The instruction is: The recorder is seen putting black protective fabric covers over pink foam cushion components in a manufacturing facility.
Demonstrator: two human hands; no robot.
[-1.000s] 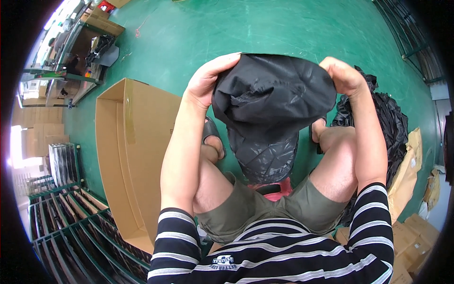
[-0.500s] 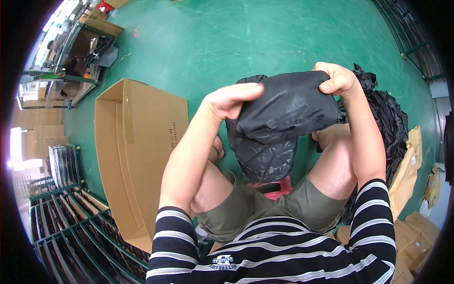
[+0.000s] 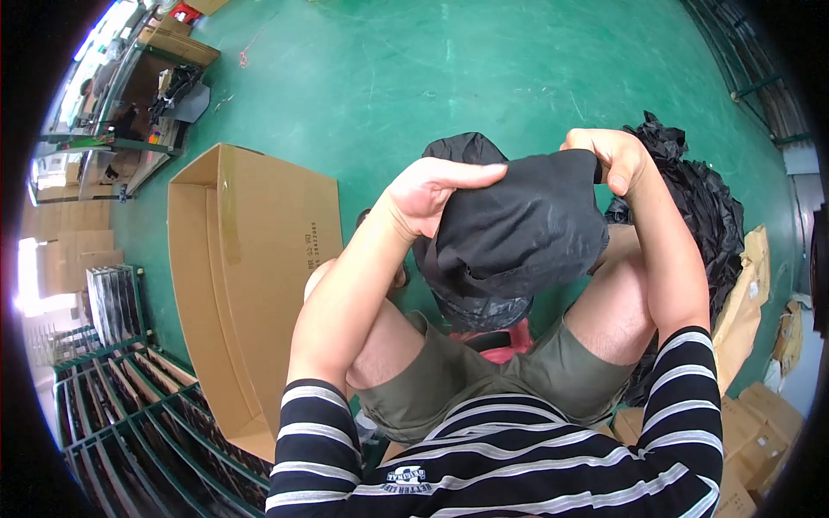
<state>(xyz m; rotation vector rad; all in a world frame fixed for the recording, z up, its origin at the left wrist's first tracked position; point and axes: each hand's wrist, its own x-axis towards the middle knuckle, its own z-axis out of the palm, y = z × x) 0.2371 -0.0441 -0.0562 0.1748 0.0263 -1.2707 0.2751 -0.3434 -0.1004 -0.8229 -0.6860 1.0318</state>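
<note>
In front of my knees hangs a piece of folded black fabric [image 3: 522, 229], smooth and rounded on its near side. Its exact kind is hard to make out. My left hand [image 3: 423, 192] grips its left edge, thumb laid along the top and fingers hidden behind the cloth. At the upper right corner, my right hand [image 3: 611, 155] has its fingers curled over the edge, thumb pointing down beside it. More black material, shinier and creased, shows below the fabric. Under that, between my thighs, a pink-red object [image 3: 505, 345] is partly visible.
An open cardboard box [image 3: 281, 224] lies on its side to my left. Crumpled black plastic [image 3: 699, 203] and brown paper [image 3: 744, 293] lie to my right, with cartons [image 3: 756, 436] nearer. Green slotted racks [image 3: 155, 423] stand at lower left, on the green floor [image 3: 397, 78].
The black fabric has bunched up, its right side lower and rounder. My right hand has shifted slightly, its thumb coming off the cloth's face. My left thumb reaches further over the top.
</note>
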